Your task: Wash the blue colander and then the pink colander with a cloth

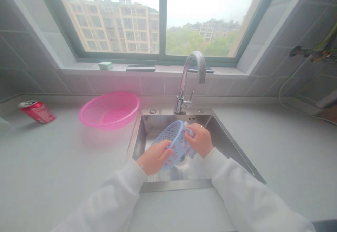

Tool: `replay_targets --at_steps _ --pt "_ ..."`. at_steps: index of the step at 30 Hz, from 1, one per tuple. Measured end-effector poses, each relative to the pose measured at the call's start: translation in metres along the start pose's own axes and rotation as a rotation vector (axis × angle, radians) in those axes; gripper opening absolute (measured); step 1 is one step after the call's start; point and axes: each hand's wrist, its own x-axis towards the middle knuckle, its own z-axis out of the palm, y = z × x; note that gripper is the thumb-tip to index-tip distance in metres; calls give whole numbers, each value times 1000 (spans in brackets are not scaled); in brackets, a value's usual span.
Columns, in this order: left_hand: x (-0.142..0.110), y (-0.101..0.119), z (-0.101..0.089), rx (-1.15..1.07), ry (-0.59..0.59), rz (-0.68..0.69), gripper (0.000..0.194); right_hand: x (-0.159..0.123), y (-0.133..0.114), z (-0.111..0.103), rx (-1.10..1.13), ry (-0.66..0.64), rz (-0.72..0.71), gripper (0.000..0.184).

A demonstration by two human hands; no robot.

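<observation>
Currently, a pale blue plastic mesh basket (171,136) is held tilted above the middle of a stainless steel sink (155,123), well inside its walls. The left hand (155,157) grips the basket's lower edge, its fingers (166,151) curled together and clamped on the mesh. The right hand (198,140) presses a crumpled pale blue cloth (190,147) against the basket's far side, its fingers (190,137) closed on the cloth. As far as the view shows, only this basket is in hand. A pink plastic mesh basket (109,94) sits just left of the sink on the pale stone surface (52,165), untouched, and a red aluminium drink can (37,111) lies on its side farther left. A chrome gooseneck tap (183,86) rises behind the sink; whether water is running is hard to tell.
</observation>
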Motion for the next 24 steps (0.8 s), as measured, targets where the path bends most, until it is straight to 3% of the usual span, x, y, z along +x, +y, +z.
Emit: replay_targets --at_steps 5,7,9,13,16,19,24 --pt "3 -12 -2 139 135 64 29 -18 -41 2 62 -96 -315 13" --pt "3 -13 -4 143 142 61 29 -18 -44 5 86 -114 -341 14" --pt "2 -9 -6 98 96 17 26 -12 -32 8 103 -97 -194 17" --pt "-3 -1 -5 -121 -17 -55 29 3 18 16 177 -128 354 27" --pt "-3 -3 -3 -290 6 -65 39 8 44 20 295 -139 625 34" --pt "-1 -9 -3 -413 67 -60 47 8 52 23 341 -99 715 36" --pt "2 -13 -3 -478 84 -74 49 6 50 26 382 -107 700 35"
